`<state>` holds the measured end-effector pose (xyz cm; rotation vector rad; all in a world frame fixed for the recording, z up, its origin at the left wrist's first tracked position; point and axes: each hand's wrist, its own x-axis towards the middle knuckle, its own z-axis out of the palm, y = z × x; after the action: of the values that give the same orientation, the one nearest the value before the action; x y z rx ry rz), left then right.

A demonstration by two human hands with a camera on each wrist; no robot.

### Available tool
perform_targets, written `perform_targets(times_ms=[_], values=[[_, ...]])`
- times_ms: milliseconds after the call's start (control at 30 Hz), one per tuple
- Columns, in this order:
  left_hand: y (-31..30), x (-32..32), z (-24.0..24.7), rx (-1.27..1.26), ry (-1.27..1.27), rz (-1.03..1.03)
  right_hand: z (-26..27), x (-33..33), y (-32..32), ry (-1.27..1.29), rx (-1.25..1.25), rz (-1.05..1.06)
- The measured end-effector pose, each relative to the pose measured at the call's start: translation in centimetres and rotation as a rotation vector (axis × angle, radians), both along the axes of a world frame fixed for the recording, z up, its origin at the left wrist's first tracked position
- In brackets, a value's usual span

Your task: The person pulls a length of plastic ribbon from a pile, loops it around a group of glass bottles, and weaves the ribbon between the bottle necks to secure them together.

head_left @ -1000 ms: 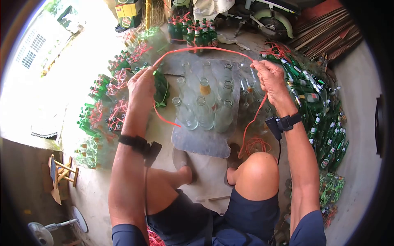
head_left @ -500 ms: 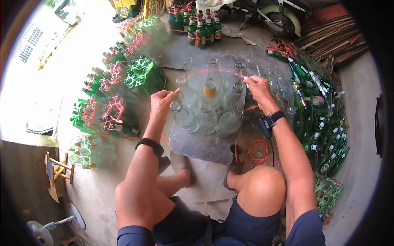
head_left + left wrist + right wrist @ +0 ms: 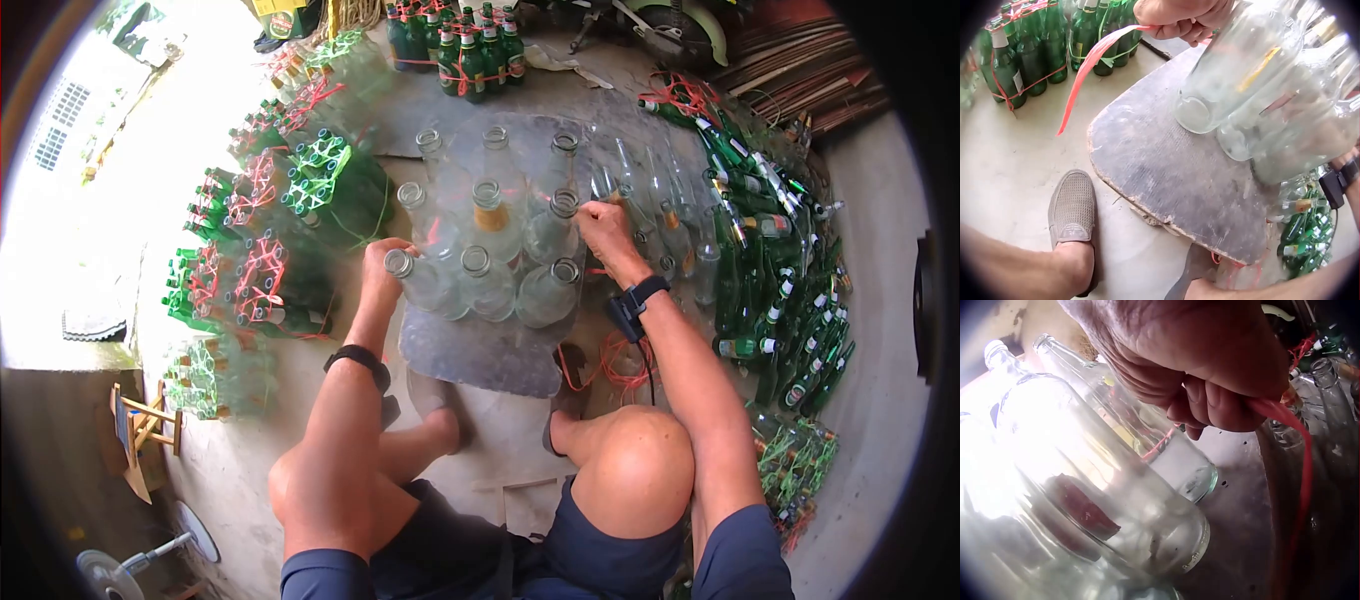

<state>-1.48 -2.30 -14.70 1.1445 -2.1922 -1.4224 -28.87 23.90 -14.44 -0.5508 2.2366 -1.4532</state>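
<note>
Several clear glass bottles [image 3: 482, 290] stand upright in a tight group on a worn grey board [image 3: 480, 360]. My left hand [image 3: 383, 272] is at the group's left side, its curled fingers gripping a red plastic strap [image 3: 1088, 70] whose free end hangs down beside the board. Across the group, my right hand [image 3: 608, 238] holds the same kind of red strap [image 3: 1300, 447] close by the right-hand bottles, and a length trails below the fist. Pieces of red show through the glass between the hands; the strap's far stretch is mostly hidden behind the bottles.
Tied bundles of green bottles [image 3: 335, 190] stand at the left, with another bundle [image 3: 480, 60] behind the board. Loose green bottles [image 3: 790, 330] lie piled at the right. A tangle of red strap [image 3: 625, 365] is on the floor near the right foot.
Both hands have come down from above the bottles to their sides. The strap, arched in the air earlier, is now lowered around the far side of the group.
</note>
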Motion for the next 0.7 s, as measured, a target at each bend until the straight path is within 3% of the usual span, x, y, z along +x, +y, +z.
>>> perform_targets(times_ms=[100, 300, 400, 467, 600, 667, 700], values=[[0.3, 0.6, 0.3, 0.010, -0.061, 0.007, 0.1, 0.6, 0.7, 0.024, 0.027, 0.022], [1.4, 1.3, 0.2, 0.237, 0.077, -0.003, 1.6, 2.6, 2.0, -0.017, 0.116, 0.066], [2.5, 1.5, 1.2, 0.169, 0.076, 0.036, 0.6, 3.6, 3.1, 0.089, 0.062, 0.123], [2.8, 1.5, 2.4, 0.096, -0.144, -0.039, -0.5, 4.3, 3.9, 0.146, 0.045, 0.146], [2.6, 2.7, 1.3, -0.012, -0.158, -0.179, -0.4, 6.5, 5.4, 0.138, 0.034, 0.159], [3.8, 2.9, 2.2, 0.196, -0.106, 0.011, -0.1, 7.3, 6.0, 0.127, 0.025, 0.164], [4.1, 3.0, 2.3, 0.196, -0.110, 0.008, 0.0, 7.8, 6.5, 0.116, 0.018, 0.171]])
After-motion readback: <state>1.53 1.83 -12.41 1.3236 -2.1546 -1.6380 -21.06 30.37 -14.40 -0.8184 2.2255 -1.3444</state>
